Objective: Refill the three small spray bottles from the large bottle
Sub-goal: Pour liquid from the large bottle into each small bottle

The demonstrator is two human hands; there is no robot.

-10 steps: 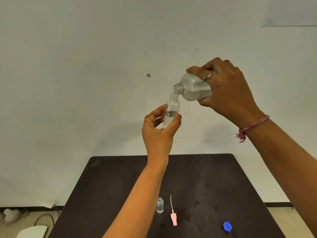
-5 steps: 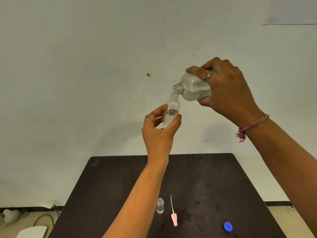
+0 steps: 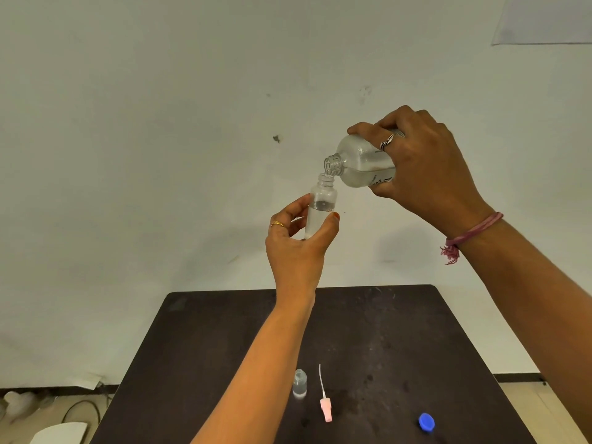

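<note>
High above the table, my left hand (image 3: 299, 243) grips a small clear spray bottle (image 3: 321, 206) upright, its neck uncapped and its body mostly filled with clear liquid. My right hand (image 3: 419, 168) holds the large clear bottle (image 3: 360, 166) tilted on its side, its open mouth touching the small bottle's neck from the upper right. Liquid lies along the large bottle's lower side. A pink spray head (image 3: 325, 408) with a white dip tube lies on the dark table (image 3: 400, 347). A clear small cap (image 3: 299, 383) stands next to it.
A blue screw cap (image 3: 426, 422) lies near the table's front right. A white wall stands behind the table. On the floor at the left are a cable and a white object (image 3: 59, 434). A sheet of paper (image 3: 544, 20) hangs on the wall at top right.
The liquid level in the small bottle has risen slightly. Both hands hold almost the same position.
</note>
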